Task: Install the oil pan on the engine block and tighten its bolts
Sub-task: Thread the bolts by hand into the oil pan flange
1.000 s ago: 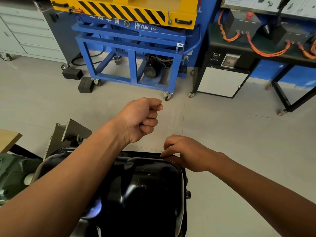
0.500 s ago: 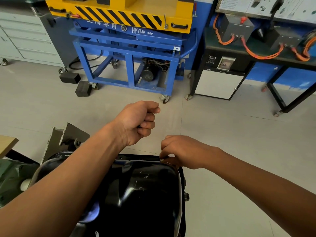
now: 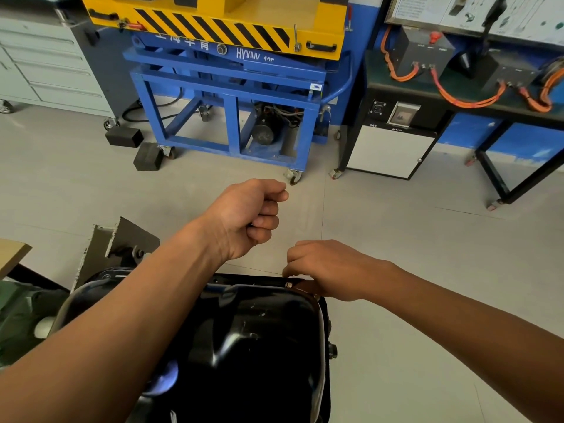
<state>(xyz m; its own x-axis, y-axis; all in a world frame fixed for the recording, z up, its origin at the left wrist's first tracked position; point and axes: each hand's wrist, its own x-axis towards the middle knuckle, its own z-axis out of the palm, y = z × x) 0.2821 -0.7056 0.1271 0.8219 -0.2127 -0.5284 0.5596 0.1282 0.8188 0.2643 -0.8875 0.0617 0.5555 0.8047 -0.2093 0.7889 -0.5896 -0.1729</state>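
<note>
Head view, right hand seemingly pinching bolt, oil pan rim

The oil pan (black, glossy) fills the lower centre. The right grip sits at the pan's far flange, thumb and forefinger pinching a bolt. The left grip hangs above the floor beyond the pan, clenched in a fist; any contents cannot be seen. A blue wheeled stand stands behind.
</note>
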